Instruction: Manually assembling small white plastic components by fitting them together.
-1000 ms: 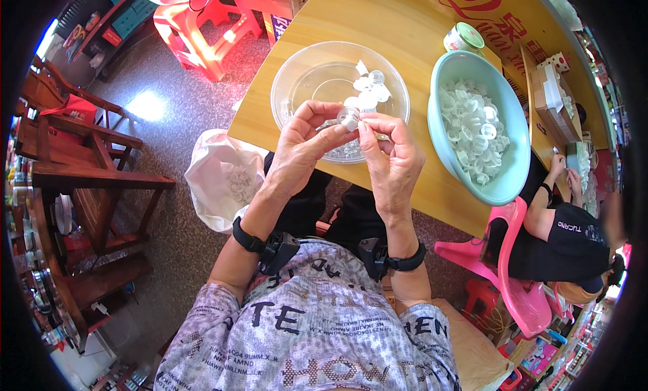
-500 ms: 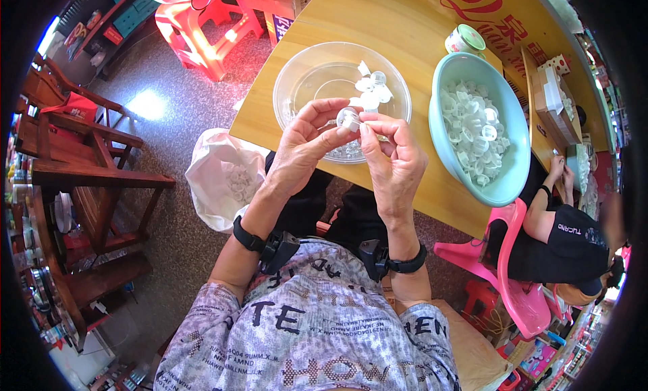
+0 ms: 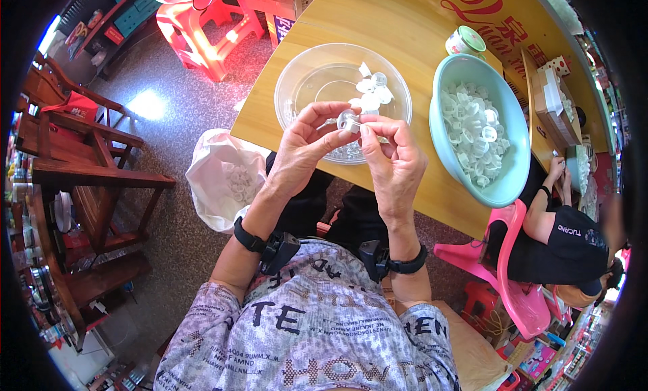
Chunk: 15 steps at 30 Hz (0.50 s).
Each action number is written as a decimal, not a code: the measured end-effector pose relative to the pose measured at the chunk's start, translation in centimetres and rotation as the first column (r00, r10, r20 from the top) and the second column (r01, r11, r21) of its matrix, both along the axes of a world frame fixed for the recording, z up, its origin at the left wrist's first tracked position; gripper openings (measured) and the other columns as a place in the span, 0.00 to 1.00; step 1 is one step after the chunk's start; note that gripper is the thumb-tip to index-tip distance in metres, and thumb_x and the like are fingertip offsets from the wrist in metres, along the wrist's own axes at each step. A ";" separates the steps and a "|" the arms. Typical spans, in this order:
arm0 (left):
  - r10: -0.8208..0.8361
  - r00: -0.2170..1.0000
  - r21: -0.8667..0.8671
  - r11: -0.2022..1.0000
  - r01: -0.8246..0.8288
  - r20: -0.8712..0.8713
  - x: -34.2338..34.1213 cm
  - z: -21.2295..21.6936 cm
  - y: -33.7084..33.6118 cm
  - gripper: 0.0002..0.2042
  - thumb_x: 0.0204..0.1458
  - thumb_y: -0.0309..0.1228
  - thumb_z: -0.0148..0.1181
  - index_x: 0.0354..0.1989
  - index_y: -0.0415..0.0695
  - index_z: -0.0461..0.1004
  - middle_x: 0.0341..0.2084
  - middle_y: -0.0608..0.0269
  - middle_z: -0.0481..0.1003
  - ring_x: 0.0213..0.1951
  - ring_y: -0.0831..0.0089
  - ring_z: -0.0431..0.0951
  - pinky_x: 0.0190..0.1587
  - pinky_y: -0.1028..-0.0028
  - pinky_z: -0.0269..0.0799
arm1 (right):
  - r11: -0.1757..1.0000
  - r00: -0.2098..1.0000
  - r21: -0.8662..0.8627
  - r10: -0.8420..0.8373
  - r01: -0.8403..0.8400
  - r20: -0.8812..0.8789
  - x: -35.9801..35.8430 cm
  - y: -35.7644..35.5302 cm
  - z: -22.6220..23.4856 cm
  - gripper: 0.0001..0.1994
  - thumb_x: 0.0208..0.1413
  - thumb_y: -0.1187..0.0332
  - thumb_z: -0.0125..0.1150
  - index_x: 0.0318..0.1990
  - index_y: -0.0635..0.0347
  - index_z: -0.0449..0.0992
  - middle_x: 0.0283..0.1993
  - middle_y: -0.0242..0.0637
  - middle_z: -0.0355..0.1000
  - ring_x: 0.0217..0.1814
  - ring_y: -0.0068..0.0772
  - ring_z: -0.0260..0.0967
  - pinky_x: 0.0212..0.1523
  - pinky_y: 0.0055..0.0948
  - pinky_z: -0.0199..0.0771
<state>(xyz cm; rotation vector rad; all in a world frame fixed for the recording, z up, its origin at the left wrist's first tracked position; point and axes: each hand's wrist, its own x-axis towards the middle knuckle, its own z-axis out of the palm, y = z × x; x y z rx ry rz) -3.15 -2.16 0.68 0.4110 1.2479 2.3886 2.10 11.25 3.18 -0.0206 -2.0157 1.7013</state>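
Between the thumb and fingers of my left hand is a small clear plastic cap-like piece. My right hand pinches at the piece's right side, fingertips touching or nearly touching it; a thin pale strip shows there. Both hands are above the near edge of a round clear plastic tub. Inside the tub lie several white plastic pieces, with more clear ones partly hidden behind my hands. To the right, a pale blue oval basin holds a heap of similar translucent pieces.
A white bag with small pieces inside stands on the floor left of the wooden table. A green-lidded cup is behind the basin. A pink chair and a co-worker in black are at the right.
My right fingertips have shifted very slightly at the plastic piece, and a thin strip shows more clearly between them and it. Otherwise both hands keep their places.
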 end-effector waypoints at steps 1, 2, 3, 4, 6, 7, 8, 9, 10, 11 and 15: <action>0.013 1.000 -0.016 1.000 -0.014 -0.022 0.0 0.0 0.0 0.18 0.53 0.22 0.59 0.53 0.39 0.66 0.51 0.53 0.71 0.52 0.72 0.72 0.57 0.72 0.68 | 1.000 1.000 -0.015 0.017 -0.017 0.015 0.0 0.1 0.0 0.04 0.56 0.77 0.58 0.37 0.68 0.72 0.43 0.41 0.74 0.39 0.19 0.71 0.38 0.18 0.75; 0.013 1.000 -0.016 1.000 -0.013 -0.021 0.0 -0.1 0.0 0.18 0.53 0.22 0.59 0.53 0.39 0.66 0.51 0.53 0.71 0.52 0.72 0.72 0.57 0.72 0.68 | 1.000 1.000 -0.016 0.016 -0.016 0.016 0.0 0.2 0.0 0.04 0.56 0.77 0.58 0.37 0.68 0.72 0.43 0.41 0.74 0.39 0.19 0.71 0.38 0.18 0.75; 0.022 0.999 -0.008 1.000 -0.022 -0.024 -0.1 -0.2 -0.1 0.18 0.52 0.22 0.60 0.52 0.39 0.67 0.50 0.53 0.72 0.51 0.72 0.73 0.56 0.71 0.69 | 1.000 1.000 -0.013 0.007 -0.007 0.012 -0.1 0.3 0.0 0.04 0.55 0.77 0.59 0.36 0.67 0.73 0.40 0.39 0.75 0.37 0.20 0.72 0.36 0.20 0.76; 0.032 0.999 0.001 0.999 -0.032 -0.026 -0.2 -0.4 -0.2 0.18 0.51 0.21 0.61 0.51 0.39 0.68 0.48 0.53 0.73 0.50 0.71 0.74 0.55 0.70 0.70 | 1.000 1.000 -0.011 -0.002 0.002 0.009 -0.1 0.4 0.0 0.03 0.54 0.76 0.60 0.36 0.65 0.74 0.36 0.36 0.76 0.35 0.22 0.73 0.34 0.22 0.77; 0.028 0.999 -0.002 1.000 -0.028 -0.022 -0.4 -0.6 -0.5 0.17 0.50 0.20 0.61 0.50 0.38 0.69 0.48 0.54 0.73 0.49 0.71 0.74 0.54 0.71 0.72 | 0.999 0.999 0.034 -0.002 0.001 0.033 -0.1 0.6 0.3 0.03 0.54 0.76 0.60 0.36 0.65 0.74 0.35 0.35 0.76 0.34 0.21 0.73 0.33 0.22 0.76; 0.024 1.000 -0.003 1.000 -0.024 -0.017 -0.5 -0.7 -0.6 0.17 0.49 0.19 0.62 0.49 0.38 0.70 0.49 0.55 0.73 0.48 0.71 0.75 0.52 0.72 0.73 | 0.997 0.998 0.079 -0.004 0.000 0.056 -0.1 0.7 0.6 0.03 0.55 0.75 0.61 0.35 0.64 0.74 0.33 0.34 0.76 0.33 0.20 0.73 0.33 0.22 0.76; 0.027 1.000 -0.003 1.000 -0.027 -0.016 -0.5 -0.8 -0.7 0.17 0.49 0.19 0.62 0.49 0.38 0.70 0.49 0.55 0.73 0.48 0.71 0.75 0.52 0.72 0.73 | 0.997 0.998 0.079 -0.002 -0.003 0.057 -0.1 0.7 0.7 0.03 0.55 0.75 0.61 0.35 0.64 0.74 0.33 0.34 0.76 0.33 0.20 0.73 0.33 0.22 0.76; 0.026 0.999 0.000 1.000 -0.026 -0.020 -0.5 -0.8 -0.7 0.17 0.49 0.19 0.62 0.49 0.38 0.71 0.48 0.55 0.73 0.48 0.71 0.75 0.52 0.72 0.73 | 0.997 0.997 0.080 0.001 -0.006 0.074 0.0 0.7 0.9 0.03 0.55 0.75 0.61 0.35 0.64 0.74 0.32 0.33 0.76 0.32 0.19 0.72 0.32 0.22 0.76; 0.025 0.999 0.003 1.000 -0.025 -0.023 -0.6 -0.8 -0.7 0.17 0.48 0.19 0.63 0.48 0.38 0.71 0.48 0.55 0.74 0.48 0.71 0.75 0.52 0.72 0.73 | 0.997 0.996 0.081 0.003 -0.011 0.091 0.1 0.8 1.0 0.03 0.55 0.75 0.61 0.35 0.64 0.75 0.32 0.33 0.76 0.32 0.19 0.72 0.32 0.21 0.76; 0.025 0.999 0.003 1.000 -0.025 -0.024 -0.6 -0.9 -0.7 0.17 0.48 0.19 0.63 0.48 0.38 0.71 0.48 0.55 0.74 0.48 0.71 0.75 0.52 0.72 0.73 | 0.997 0.996 0.080 0.003 -0.010 0.090 0.1 0.8 1.0 0.03 0.55 0.75 0.61 0.35 0.64 0.75 0.32 0.33 0.76 0.32 0.19 0.72 0.32 0.21 0.76; 0.006 1.000 0.003 1.000 -0.006 0.007 -0.7 -1.0 -1.0 0.18 0.48 0.20 0.63 0.50 0.38 0.71 0.47 0.55 0.74 0.48 0.72 0.75 0.52 0.72 0.73 | 0.996 0.992 0.079 0.038 -0.048 0.120 0.1 1.1 1.3 0.03 0.55 0.76 0.60 0.35 0.64 0.74 0.32 0.33 0.76 0.32 0.18 0.72 0.32 0.22 0.75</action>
